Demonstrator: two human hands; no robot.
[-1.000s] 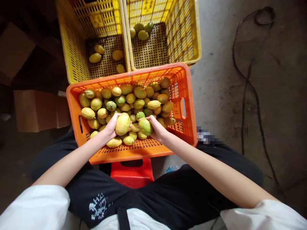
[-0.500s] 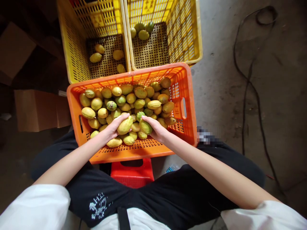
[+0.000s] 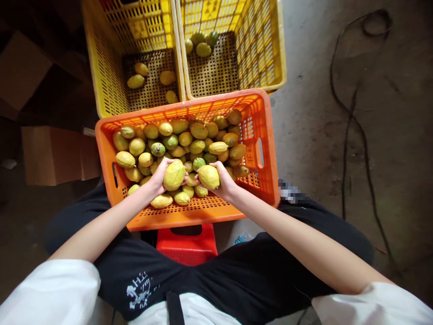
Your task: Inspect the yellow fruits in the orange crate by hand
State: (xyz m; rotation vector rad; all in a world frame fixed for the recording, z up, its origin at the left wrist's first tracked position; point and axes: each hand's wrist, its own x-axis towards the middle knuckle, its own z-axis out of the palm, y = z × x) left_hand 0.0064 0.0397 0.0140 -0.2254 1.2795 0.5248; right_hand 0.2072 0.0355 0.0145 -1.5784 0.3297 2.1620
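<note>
My left hand (image 3: pixel 162 177) is closed round a yellow-green lemon (image 3: pixel 174 175), its fingertips showing past the far side. In my right hand (image 3: pixel 223 180) lies another yellow lemon (image 3: pixel 209 177), gripped between thumb and fingers. Both are held side by side, a small gap apart, above the front part of an orange crate (image 3: pixel 203 217). Many more lemons fill its bottom, mostly yellow, some greener. A small green lemon (image 3: pixel 199 164) shows just beyond my hands.
Two yellow crates stand against the far side: the left yellow crate (image 3: pixel 106 76) with several yellow lemons, the right yellow crate (image 3: pixel 264 49) with several greener ones. A red stool (image 3: pixel 186 248) shows below the orange crate. Cardboard boxes (image 3: pixel 54 155) are at left, a black cable (image 3: pixel 355 117) at right.
The lemon in my right hand has turned, showing a yellow side where green showed before. The left lemon has also rotated, its end tilting up. Both hands stay in nearly the same place.
</note>
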